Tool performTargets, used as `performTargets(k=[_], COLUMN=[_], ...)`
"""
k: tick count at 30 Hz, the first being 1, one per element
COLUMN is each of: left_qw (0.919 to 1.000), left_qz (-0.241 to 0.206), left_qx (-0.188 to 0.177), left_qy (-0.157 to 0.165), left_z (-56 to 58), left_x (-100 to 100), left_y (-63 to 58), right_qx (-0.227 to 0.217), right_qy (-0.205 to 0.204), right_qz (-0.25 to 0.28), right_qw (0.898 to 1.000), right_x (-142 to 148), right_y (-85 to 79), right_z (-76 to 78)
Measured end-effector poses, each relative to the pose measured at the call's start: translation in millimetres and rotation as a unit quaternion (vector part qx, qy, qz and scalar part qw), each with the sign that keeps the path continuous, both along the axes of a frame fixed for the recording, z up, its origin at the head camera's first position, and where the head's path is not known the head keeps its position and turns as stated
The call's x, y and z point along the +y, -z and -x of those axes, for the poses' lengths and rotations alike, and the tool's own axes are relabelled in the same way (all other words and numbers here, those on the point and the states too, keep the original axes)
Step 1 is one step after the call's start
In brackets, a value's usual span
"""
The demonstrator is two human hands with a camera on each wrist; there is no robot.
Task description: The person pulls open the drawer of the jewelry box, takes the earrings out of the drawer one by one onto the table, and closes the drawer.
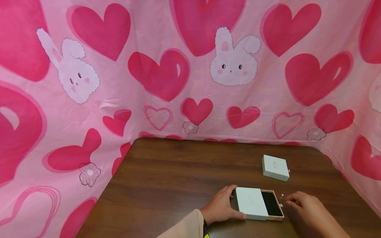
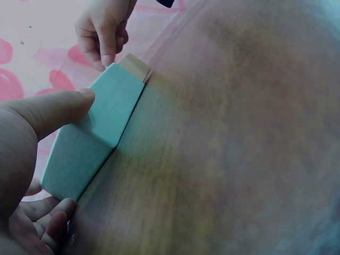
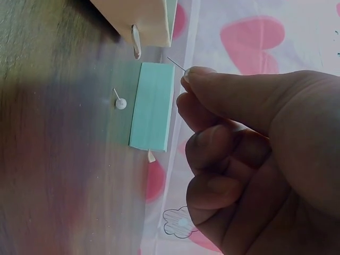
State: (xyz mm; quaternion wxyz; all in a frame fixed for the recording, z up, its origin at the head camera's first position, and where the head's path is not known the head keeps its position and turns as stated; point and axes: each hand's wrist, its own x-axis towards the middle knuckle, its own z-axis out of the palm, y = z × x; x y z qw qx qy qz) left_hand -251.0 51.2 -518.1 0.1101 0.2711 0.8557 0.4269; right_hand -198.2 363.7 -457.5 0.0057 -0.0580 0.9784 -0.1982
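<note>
My left hand (image 1: 220,205) grips a small white sliding jewelry box (image 1: 252,202) by its left end, thumb on the near side and fingers round the far side. The box's drawer (image 1: 276,218) is pulled partly out to the right, showing a black lining. My right hand (image 1: 306,206) is just right of the drawer. Between its thumb and index finger it pinches a stud earring (image 3: 186,75), whose thin post points outward. Another stud earring (image 3: 121,103) with a round white head lies on the table, beyond the drawer's ribbon tab (image 3: 136,42).
A second white box (image 1: 275,167), closed, with a small tab on its right side, stands farther back on the brown wooden table (image 1: 178,178). A pink cloth (image 1: 202,89) with hearts and rabbits hangs round the table's back and sides.
</note>
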Motion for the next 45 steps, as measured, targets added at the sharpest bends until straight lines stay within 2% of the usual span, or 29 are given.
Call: performTargets(k=[5,13,21,30,45], left_qw=[0.9999,0.9999,1.0,1.0,1.0], left_qz=[-0.006,-0.006,-0.001,-0.005,-0.006], left_qx=[-0.012,-0.01,-0.001,-0.004,-0.006], left_qy=[0.003,0.002,-0.002,0.002,0.004], left_z=[1.1,0.9,1.2,2.2,1.7], left_x=[-2.2,-1.9,-1.2,-0.6,-1.4], left_y=[0.2,0.1,2.1,3.2,0.8], right_qx=[-0.003,0.023,-0.028,0.0,-0.028], right_qy=[0.003,-0.006,0.009,-0.003,0.001], right_qz=[-0.005,-0.026,-0.012,-0.028,-0.027], right_qw=[1.0,0.999,0.999,1.0,0.999], right_x=[0.7,4.3,6.5,7.6,12.5], right_y=[2.1,9.9,11.2,15.3,23.9], right_z=[1.0,1.8,6.0,3.8,7.3])
